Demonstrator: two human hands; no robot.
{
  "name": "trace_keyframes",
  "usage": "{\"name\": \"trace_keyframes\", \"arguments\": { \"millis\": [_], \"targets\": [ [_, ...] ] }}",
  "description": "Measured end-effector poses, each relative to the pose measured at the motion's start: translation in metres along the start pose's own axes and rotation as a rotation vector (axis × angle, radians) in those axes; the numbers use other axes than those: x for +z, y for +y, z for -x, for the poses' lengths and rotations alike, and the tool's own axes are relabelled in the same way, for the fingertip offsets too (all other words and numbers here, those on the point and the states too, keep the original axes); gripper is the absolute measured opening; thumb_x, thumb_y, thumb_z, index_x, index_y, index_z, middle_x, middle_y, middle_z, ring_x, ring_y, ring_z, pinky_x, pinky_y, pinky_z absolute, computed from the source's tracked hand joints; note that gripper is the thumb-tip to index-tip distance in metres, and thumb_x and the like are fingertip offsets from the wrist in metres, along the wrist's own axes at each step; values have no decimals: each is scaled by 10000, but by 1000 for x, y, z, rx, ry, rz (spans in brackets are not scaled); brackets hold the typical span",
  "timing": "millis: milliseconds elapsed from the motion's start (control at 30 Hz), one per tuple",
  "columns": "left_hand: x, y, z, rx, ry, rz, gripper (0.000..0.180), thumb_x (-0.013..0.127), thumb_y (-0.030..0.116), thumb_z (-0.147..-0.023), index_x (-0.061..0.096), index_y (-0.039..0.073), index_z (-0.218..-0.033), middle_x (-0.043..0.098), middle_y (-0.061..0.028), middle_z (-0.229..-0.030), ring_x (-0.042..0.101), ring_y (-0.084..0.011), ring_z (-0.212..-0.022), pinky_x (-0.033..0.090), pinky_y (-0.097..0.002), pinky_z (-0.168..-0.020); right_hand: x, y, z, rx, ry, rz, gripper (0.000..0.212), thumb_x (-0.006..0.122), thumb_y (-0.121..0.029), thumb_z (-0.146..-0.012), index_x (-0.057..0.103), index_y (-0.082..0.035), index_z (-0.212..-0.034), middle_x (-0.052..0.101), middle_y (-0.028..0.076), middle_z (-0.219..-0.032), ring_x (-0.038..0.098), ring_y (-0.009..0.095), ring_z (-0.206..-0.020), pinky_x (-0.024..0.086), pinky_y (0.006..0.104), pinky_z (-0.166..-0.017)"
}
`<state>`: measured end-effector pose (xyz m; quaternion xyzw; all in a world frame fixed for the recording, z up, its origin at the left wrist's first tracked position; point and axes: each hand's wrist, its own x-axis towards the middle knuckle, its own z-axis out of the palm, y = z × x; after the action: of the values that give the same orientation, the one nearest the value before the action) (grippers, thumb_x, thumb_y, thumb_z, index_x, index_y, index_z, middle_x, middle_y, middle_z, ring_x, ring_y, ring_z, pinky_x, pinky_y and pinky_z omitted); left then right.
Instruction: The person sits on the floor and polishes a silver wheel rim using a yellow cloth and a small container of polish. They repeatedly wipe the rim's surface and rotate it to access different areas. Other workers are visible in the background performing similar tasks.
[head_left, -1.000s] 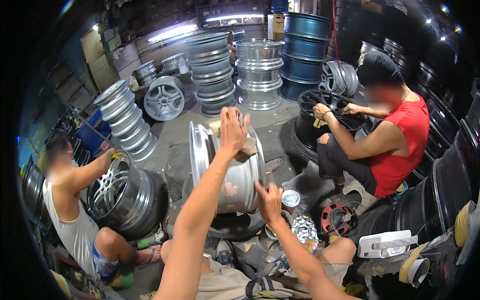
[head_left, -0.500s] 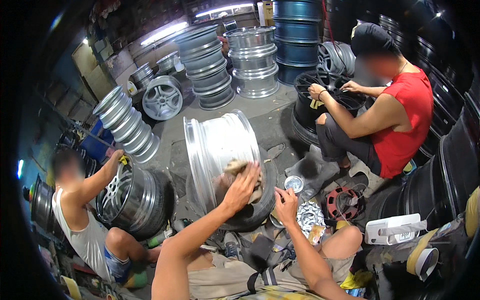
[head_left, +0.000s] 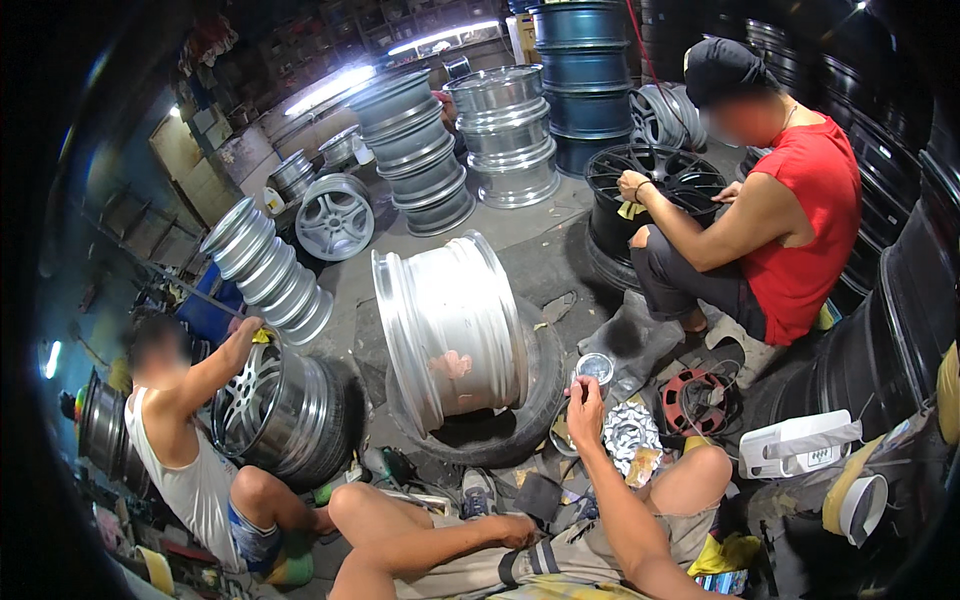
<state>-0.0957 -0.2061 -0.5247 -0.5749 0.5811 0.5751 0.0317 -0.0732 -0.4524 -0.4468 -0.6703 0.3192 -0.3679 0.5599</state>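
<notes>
While the right hand (head_left: pixel 586 414) lifts half-curled beside the wheel rim, the left hand (head_left: pixel 517 530) rests low in the lap.
With its fingertips gathered near the thumb, the right hand may or may not pinch something small; I cannot tell, nor can I for the left hand, loosely bent with its grip hidden. Just beyond the right fingertips sits a round tin (head_left: pixel 596 366), and nearby lies a shiny silver, lobed piece (head_left: pixel 622 436). Ahead of both hands, the silver wheel rim (head_left: pixel 470 320), with a reddish patch (head_left: pixel 452 364) on its barrel, sits on its side on a black tyre (head_left: pixel 472 453). Farther out, 2 co-workers bend over wheels: 1 in red (head_left: pixel 808 225) at right, 1 in white (head_left: pixel 185 430) at left. Behind stand 3 tall rim stacks (head_left: pixel 505 140).
</notes>
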Motion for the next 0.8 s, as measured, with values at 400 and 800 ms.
{"name": "trace_keyframes", "arguments": {
  "millis": [400, 800],
  "targets": [
    [35, -10, -29, -269, -63, 120, 350, 626, 100, -772, 698, -11, -1096, 721, -217, -1043, 698, -372, -925, 534, -479, -774, 7, -7, 0, 3, 18, -2, 241, 643, -204, -922, 686, 13, -1017, 700, 161, -941, 677, 290, -858, 507, 391, -823],
    [46, 1, -44, -399, 73, 68, 334, 647, 128, -785, 700, -43, -1067, 712, -246, -1055, 701, -386, -960, 547, -483, -783, 5, -30, 2, -42, -95, -79, 306, 680, -269, -919, 693, 27, -995, 671, 197, -907, 668, 267, -835, 507, 367, -760]
  ]
}}
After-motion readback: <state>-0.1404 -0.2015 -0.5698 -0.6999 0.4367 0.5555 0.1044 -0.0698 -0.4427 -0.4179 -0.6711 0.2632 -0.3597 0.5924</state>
